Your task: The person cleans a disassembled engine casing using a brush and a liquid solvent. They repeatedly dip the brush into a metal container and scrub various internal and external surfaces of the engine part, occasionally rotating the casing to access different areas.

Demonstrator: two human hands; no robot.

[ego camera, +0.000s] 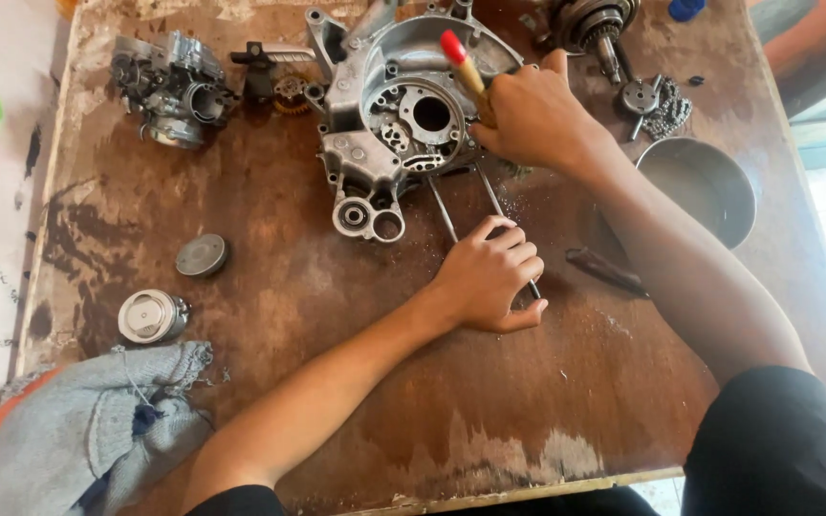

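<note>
Cloth (pixel 97 420): grey knitted rag, bunched at the near left corner of the table (pixel 566 420), partly over an orange item.
Table: worn brown wooden top, scratched and stained.
Piston parts: a round metal piston (pixel 151 316) lies just beyond the cloth; a flat dark disc (pixel 202 255) sits a little farther in.
Left hand (pixel 488 277): knuckles curled, fingers closed down onto two thin metal rods (pixel 442 205), pinning them flat against the table. The rods run from under the hand toward the casing.
Dark handle (pixel 606 270): a slim dark tool lies right of the left hand, near the bowl.
Metal bowl (pixel 700 191): empty-looking round pan, right of centre, partly behind the right forearm.
Right hand (pixel 532 119): fist clamped on a screwdriver (pixel 463 62) with a wooden handle and red cap; its tip is hidden behind the hand at the casing's right edge.
Engine casing (pixel 394 119): silver crankcase half, open face up, centre far side of the table, touching the right hand.
Step in hand (judged): working a fastener or seam on the casing's right edge while the rods are held.
Next move calls for (judged): steady downward pressure along the tool's axis, casing kept from sliding.
Far items: carburettor-like assembly (pixel 172 91) far left; geared shaft (pixel 595 24) and chain (pixel 669 107) far right.
</note>
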